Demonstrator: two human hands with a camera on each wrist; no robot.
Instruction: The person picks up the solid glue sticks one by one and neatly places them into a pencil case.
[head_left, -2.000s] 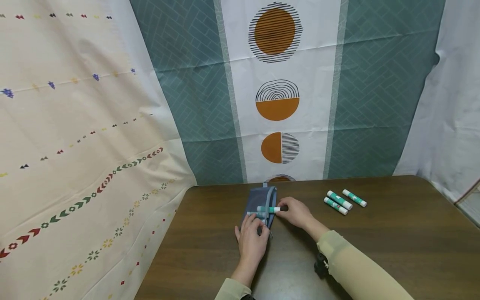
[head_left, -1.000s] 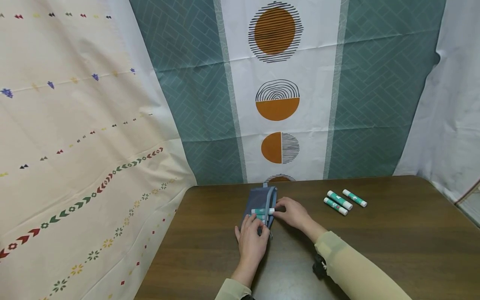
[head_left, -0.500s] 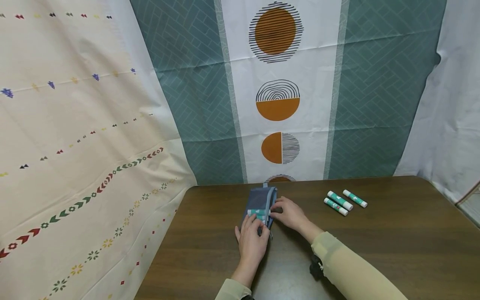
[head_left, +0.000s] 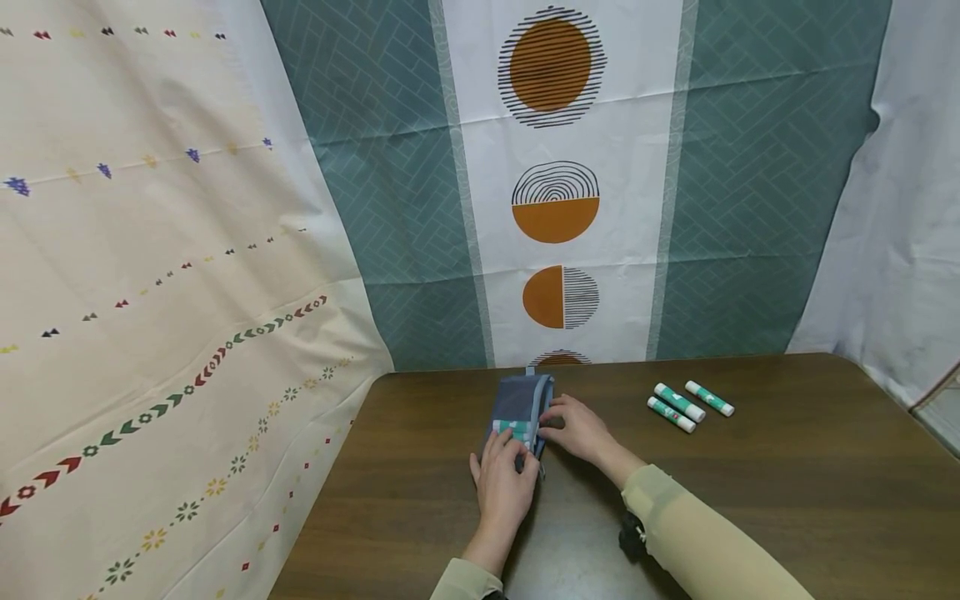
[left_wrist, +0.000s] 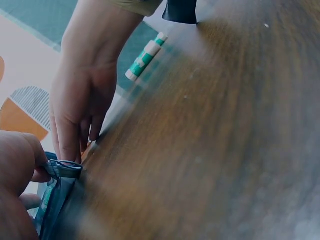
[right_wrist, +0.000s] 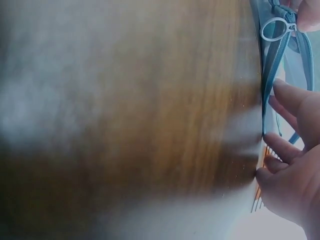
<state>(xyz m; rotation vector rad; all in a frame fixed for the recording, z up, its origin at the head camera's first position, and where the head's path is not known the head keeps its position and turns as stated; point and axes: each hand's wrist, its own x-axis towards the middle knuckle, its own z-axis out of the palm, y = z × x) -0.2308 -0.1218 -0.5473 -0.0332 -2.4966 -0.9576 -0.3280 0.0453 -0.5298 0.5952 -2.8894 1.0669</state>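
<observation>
In the head view a blue-grey zip pouch point(head_left: 517, 400) with a see-through front lies near the table's far edge. Green-and-white tubes resembling glue sticks point(head_left: 512, 427) show inside it. My left hand point(head_left: 504, 487) grips the pouch's near end, thumb and fingers at the zip end beside a ring pull point(right_wrist: 274, 29). My right hand point(head_left: 581, 429) has its thumb and fingertips at the parted zip on the pouch's right side. In the right wrist view the thumb reaches between the zip edges point(right_wrist: 272, 70), and I see no tube between the fingers.
Three more green-and-white tubes point(head_left: 678, 402) lie to the right on the brown wooden table point(head_left: 750, 483). Patterned cloths point(head_left: 570, 233) hang directly behind the table's far edge. A dark wrist mount point(head_left: 632, 536) sits under the right sleeve.
My right hand has moved left to the pouch opening, and the tube it held has slid inside beside the other. My left hand has stayed in place on the pouch.
</observation>
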